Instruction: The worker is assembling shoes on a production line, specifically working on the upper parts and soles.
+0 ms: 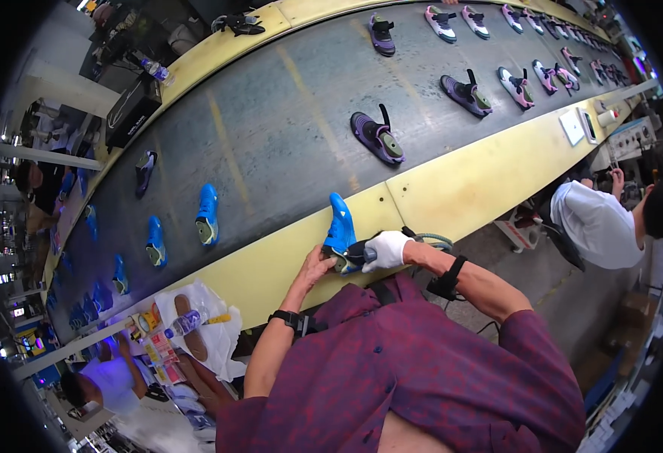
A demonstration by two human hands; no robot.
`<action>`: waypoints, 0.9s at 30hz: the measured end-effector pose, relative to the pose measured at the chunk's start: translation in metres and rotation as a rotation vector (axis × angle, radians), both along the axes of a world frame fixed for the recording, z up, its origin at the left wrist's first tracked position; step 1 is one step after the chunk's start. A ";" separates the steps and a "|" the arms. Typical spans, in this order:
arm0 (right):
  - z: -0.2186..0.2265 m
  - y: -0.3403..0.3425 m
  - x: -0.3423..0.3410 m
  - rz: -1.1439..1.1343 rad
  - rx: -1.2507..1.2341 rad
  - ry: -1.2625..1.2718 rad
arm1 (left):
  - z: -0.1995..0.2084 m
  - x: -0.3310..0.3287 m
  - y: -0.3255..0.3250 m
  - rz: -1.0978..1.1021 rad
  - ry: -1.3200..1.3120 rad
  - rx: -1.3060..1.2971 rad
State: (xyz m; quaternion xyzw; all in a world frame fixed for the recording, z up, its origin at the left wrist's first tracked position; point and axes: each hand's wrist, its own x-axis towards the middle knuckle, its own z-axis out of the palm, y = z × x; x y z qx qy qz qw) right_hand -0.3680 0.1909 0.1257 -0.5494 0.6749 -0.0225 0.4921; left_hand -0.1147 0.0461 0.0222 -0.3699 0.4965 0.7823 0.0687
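A bright blue shoe (pixel 339 226) lies on the pale yellow ledge in front of me, toe pointing away and heel close to my body. My bare left hand (pixel 316 266) is closed on its left side at the heel. On the right, my white-gloved right hand (pixel 387 251) wraps round a dark handheld tool (pixel 357 253), whose front end is at the shoe's heel. A hose (pixel 439 239) runs near the right wrist. The tool's exact kind is hidden by the glove.
Beyond the yellow ledge (pixel 460 181) runs a dark conveyor belt (pixel 271 113) carrying blue shoes (pixel 207 215), purple-black shoes (pixel 377 137) and white-pink shoes (pixel 516 87). A bottle (pixel 184 325) and an insole (pixel 190 328) lie at left. Seated people work on both sides.
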 end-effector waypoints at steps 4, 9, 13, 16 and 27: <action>0.006 0.016 -0.023 0.031 0.041 0.049 | -0.001 -0.017 0.011 -0.046 -0.089 -0.149; -0.023 0.047 -0.069 -0.351 -0.117 0.284 | 0.014 -0.051 0.032 -0.198 -0.314 -0.454; -0.045 0.063 -0.107 -0.668 -0.252 0.389 | 0.036 -0.080 0.021 -0.573 -0.291 -0.865; -0.049 0.084 -0.126 -0.747 -0.327 0.425 | 0.070 -0.107 0.007 -0.902 -0.286 -1.060; -0.039 0.083 -0.142 -0.767 -0.152 0.397 | 0.070 -0.157 0.021 -1.470 0.186 -1.598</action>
